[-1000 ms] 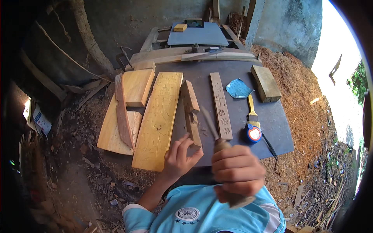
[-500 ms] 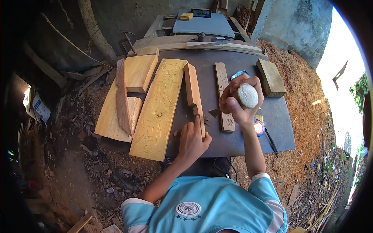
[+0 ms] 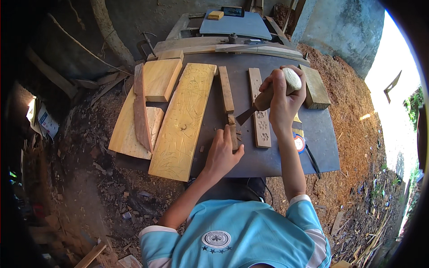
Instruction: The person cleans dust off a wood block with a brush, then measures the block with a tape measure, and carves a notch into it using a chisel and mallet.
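Note:
My left hand (image 3: pixel 223 152) holds the near end of a narrow wooden bar (image 3: pixel 226 91), fingers on its left side and thumb at its right. The bar has a cut notch partway along. In my right hand (image 3: pixel 286 98), closed around the wooden handle, is a chisel (image 3: pixel 247 115) with a broad dark blade and a pale, rounded butt. Its blade slants down and left, its edge at or very close to the notch; I cannot tell if they touch. A thin strip carved with flower shapes (image 3: pixel 262 129) lies just right, partly behind the chisel.
A yellowish board with line drawings (image 3: pixel 183 120) lies on the dark table (image 3: pixel 286 165), left of the bar. Farther left are stacked planks (image 3: pixel 161 80) and a curved brown piece (image 3: pixel 142 111). A thick block (image 3: pixel 315 89) and a round blue-rimmed item (image 3: pixel 299 143) lie at right.
The wooden bar has been turned, and its notch now faces differently. My right hand has tilted the chisel, bringing the blade into view beside the notch.

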Tool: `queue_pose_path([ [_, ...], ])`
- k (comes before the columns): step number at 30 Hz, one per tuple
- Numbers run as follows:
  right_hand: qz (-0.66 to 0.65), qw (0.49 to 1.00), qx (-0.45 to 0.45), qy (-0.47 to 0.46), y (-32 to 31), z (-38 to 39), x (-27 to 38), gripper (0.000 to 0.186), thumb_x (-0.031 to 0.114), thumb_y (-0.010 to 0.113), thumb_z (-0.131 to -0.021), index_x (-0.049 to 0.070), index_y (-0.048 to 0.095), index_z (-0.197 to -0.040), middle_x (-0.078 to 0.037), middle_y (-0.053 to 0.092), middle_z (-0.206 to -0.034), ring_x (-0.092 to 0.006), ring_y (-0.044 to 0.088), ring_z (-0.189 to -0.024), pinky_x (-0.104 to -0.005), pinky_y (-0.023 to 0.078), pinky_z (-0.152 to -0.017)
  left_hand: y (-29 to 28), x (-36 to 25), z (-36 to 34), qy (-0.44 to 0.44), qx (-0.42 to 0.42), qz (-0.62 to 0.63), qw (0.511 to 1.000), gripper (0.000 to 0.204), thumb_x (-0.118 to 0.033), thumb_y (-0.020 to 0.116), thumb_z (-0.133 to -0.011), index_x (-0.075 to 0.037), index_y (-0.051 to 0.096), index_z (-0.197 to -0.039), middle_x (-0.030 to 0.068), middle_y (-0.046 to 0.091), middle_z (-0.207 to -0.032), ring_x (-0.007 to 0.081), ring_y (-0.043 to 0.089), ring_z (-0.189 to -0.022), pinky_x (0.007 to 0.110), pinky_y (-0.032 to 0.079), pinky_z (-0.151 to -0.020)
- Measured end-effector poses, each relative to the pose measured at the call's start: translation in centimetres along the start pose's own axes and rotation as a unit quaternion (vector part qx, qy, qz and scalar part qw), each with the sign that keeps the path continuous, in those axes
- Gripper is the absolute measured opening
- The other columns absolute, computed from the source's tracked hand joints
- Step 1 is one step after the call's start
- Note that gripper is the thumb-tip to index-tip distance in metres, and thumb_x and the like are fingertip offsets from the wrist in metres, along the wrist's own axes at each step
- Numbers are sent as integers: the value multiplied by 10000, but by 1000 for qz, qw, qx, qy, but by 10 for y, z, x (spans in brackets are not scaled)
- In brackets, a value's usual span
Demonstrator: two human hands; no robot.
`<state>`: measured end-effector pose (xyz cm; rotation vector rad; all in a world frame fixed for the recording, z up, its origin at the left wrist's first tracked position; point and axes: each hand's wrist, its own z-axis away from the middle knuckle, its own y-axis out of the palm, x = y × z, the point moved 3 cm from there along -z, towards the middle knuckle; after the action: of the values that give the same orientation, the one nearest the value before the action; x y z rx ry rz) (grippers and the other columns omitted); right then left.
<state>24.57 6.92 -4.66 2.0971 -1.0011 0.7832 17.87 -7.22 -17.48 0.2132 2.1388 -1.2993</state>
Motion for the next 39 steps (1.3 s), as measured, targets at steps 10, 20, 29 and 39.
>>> queue_pose_path([
  [10, 67, 997, -15, -17, 18, 0, -7, 210, 124, 589, -875, 36, 438, -991, -47, 554, -710, -96, 551, -590, -215, 435, -507, -23, 12, -1, -41, 126, 160, 978, 678, -216, 683, -763, 23, 363, -1311, 150, 476, -1057, 216, 537, -816, 269, 477, -654],
  [20, 91, 996, -2, -6, 28, 6, -3, 370, 177, 643, -842, -8, 379, -1025, -40, 545, -755, -71, 509, -689, -219, 430, -599, -20, 9, -4, 8, 119, 86, 989, 740, -250, 641, -793, 31, 258, -1361, 213, 297, -1390, 323, 437, -1187, 314, 495, -762],
  [29, 143, 986, 27, -75, 32, 23, 1, 310, 40, 584, -857, 33, 357, -1068, -56, 513, -857, -92, 544, -679, -215, 459, -572, -24, 8, -4, 6, 140, 115, 983, 744, -247, 628, -793, 41, 245, -1363, 227, 285, -1396, 354, 344, -1265, 376, 422, -925],
  [39, 167, 979, 33, -112, 28, 34, 2, 310, 3, 559, -853, 27, 335, -1067, -84, 505, -860, -113, 539, -679, -229, 458, -599, -27, 6, -3, 13, 140, 119, 983, 767, -231, 638, -775, 49, 227, -1358, 239, 278, -1385, 404, 336, -1238, 432, 305, -1022],
])
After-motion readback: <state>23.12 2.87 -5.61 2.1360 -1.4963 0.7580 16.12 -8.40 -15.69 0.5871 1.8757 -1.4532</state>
